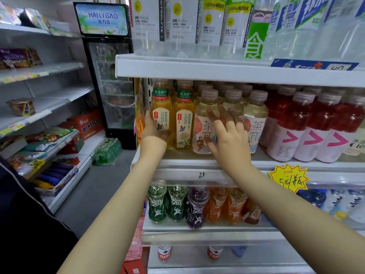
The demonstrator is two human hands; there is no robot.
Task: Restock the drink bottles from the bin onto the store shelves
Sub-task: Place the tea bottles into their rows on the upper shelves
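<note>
**Amber tea gripped at shelf's left end**

On my remote feed, the left hand (154, 132) wraps round the leftmost amber tea bottle (162, 113), one of two, on the middle shelf (187, 167). The right hand (227, 135), fingers spread and holding nothing, hovers blurred before three front-row pale tea bottles (255, 115). Three red drinks (312, 123) front the row beyond.

Readable txt, 3 spots:
Far-left fridge header (102, 18) is showing "HAI LI GAO"; amber tea bottle (161, 115) is carrying "东方树叶"; near shelf strip (217, 175) is showing handwritten "25".
</note>
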